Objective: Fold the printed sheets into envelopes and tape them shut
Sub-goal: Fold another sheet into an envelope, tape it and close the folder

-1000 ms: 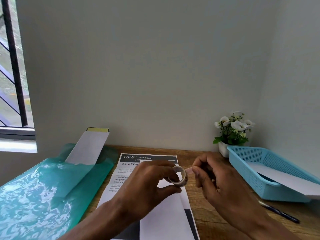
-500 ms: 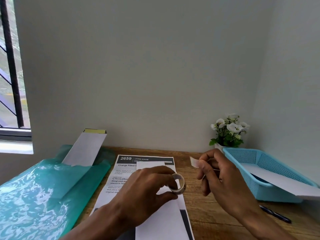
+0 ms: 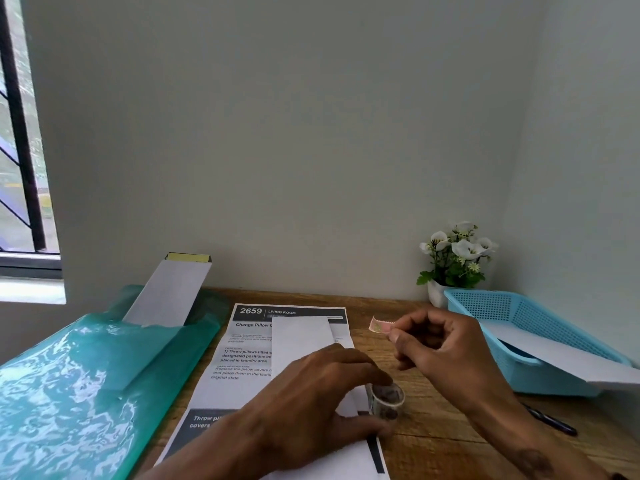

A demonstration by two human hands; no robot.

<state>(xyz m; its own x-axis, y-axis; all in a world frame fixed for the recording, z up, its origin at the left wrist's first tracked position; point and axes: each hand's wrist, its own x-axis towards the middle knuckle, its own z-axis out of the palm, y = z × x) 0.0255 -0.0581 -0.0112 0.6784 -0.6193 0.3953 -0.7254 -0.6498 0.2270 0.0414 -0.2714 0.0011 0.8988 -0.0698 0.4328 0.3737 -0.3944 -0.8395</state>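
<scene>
The right hand (image 3: 446, 351) pinches a short torn piece of tape (image 3: 381, 325) between thumb and forefinger, its grip closed on one end so the pinkish strip sticks out to the left, above the bare wood. The left hand (image 3: 322, 407) is lower and nearer, its fingers curled around a small tape roll (image 3: 388, 400) that sits at the desk surface just beside the right edge of the paper; whether the roll rests fully on the wood cannot be told.

Under the left hand lies a folded white sheet (image 3: 301, 337), a long narrow strip running from near to far. It rests on top of a printed sheet (image 3: 249, 355) with a dark header reading "2659 LIVING ROOM" at its far end.

The wooden desk (image 3: 433, 441) carries, to the left, a translucent green plastic folder (image 3: 69, 386) with a white folded paper (image 3: 169, 292) leaning up out of it against the wall. To the right stands a light blue plastic basket (image 3: 491, 306) with a white sheet (image 3: 561, 355) lying across it and sticking out over its near edge. A small pot of white flowers (image 3: 457, 254) stands in the far right corner, just beyond the basket. A dark pen (image 3: 550, 420) lies on the desk near the right forearm.
</scene>
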